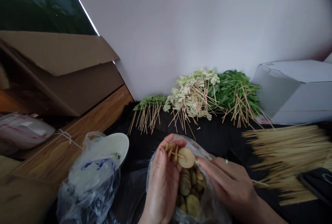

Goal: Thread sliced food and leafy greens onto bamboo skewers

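Observation:
My left hand [164, 175] is curled around several thin pale slices [171, 150], which look like potato. One round potato slice [188, 161] faces me, with the tip of a bamboo skewer [260, 183] sticking through it toward my left palm. The fingers of my right hand [230, 179] are closed on that skewer just beside the slice; its blunt end shows past the far side of the hand. Below both hands lies an open clear plastic bag [211, 199] holding many more potato slices [192, 205], some with darker faces.
Skewered bundles lie along the wall: green stalks [153, 100], pale cabbage leaves [192, 91] and leafy greens [230, 85]. Loose skewers [293, 148] spread at right, near a dark object [316, 182] and white box [298, 92]. A bowl [123, 146], crumpled bag [88, 189] and cardboard box [64, 85] stand left.

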Available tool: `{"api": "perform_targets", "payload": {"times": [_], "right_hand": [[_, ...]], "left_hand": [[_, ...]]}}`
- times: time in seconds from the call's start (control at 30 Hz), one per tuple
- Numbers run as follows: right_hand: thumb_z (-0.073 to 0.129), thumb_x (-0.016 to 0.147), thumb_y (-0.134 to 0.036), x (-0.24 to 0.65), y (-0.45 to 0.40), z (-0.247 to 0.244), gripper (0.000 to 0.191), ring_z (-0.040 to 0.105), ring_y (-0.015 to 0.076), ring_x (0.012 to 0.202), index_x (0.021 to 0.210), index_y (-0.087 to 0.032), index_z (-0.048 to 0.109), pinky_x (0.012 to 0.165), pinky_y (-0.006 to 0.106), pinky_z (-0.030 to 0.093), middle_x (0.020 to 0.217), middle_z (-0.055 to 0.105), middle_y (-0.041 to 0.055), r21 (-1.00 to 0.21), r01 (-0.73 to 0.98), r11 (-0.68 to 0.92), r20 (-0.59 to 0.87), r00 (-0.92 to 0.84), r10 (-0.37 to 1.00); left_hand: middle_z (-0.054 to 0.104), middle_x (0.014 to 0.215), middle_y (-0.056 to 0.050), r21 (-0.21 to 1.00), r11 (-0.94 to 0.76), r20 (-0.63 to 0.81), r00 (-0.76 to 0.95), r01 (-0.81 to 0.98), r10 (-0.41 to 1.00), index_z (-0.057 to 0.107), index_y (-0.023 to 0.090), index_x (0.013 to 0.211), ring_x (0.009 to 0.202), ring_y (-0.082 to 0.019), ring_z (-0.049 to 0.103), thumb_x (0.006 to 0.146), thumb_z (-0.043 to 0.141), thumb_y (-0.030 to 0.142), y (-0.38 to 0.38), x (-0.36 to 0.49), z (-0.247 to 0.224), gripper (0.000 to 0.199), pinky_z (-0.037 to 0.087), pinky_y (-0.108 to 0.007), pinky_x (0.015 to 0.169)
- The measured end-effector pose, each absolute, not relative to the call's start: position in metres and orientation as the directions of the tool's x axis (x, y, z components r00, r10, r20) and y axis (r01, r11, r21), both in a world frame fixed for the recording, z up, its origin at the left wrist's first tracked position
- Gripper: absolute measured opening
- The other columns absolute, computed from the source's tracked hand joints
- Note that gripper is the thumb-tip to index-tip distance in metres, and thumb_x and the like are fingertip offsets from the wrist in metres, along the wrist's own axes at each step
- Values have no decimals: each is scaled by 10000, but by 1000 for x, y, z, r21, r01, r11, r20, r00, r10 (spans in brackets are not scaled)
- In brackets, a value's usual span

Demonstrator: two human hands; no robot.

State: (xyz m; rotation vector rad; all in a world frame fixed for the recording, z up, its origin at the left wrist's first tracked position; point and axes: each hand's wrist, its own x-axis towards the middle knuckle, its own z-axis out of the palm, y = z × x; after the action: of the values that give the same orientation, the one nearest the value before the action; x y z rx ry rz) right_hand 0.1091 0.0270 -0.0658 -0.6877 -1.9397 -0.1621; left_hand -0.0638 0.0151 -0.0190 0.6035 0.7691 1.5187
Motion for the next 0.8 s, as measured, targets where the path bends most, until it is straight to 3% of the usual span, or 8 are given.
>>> {"api": "perform_targets", "payload": {"times": [0.23,0.43,0.57,0.67,0.8], "right_hand": [[491,963,-35,108,28,-59,248,671,162,661,1147,-60,657,597,273,550,808,714,105,-123,547,828,872,-339,354],[504,982,-68,107,27,-63,248,648,161,610,1194,-45,631,554,294,535,772,694,89,-135,562,816,871,-324,368],[490,996,-76,105,26,-61,245,662,164,627,1198,-57,626,559,288,543,770,695,88,-144,555,819,869,-325,373],[470,1012,-97,105,26,-60,243,671,168,634,1199,-65,621,573,293,555,779,702,90,-141,554,820,869,-327,371],[459,1002,-73,107,27,-65,255,684,171,659,1195,-81,625,600,288,566,797,702,89,-176,541,822,841,-351,411]], "left_hand": [[755,1043,-56,785,-33,-41,-104,-619,994,749,223,1063,1043,-211,693,802,810,331,16,-60,-21,289,535,-307,953],[735,1151,-135,739,-5,-95,-111,-673,989,728,191,1158,1191,-327,643,817,685,655,19,-68,-19,577,527,-445,986],[742,1117,-120,808,-14,-62,-108,-589,992,768,177,984,1128,-303,665,864,697,531,18,-64,-22,380,538,-405,954],[751,1089,-104,824,-31,-38,-110,-565,993,773,189,964,1067,-269,681,887,681,480,17,-62,-22,314,552,-368,915],[763,1075,-85,797,-28,-18,-70,-604,997,786,206,962,1084,-245,677,906,661,427,17,-63,-22,260,531,-349,973]]}}
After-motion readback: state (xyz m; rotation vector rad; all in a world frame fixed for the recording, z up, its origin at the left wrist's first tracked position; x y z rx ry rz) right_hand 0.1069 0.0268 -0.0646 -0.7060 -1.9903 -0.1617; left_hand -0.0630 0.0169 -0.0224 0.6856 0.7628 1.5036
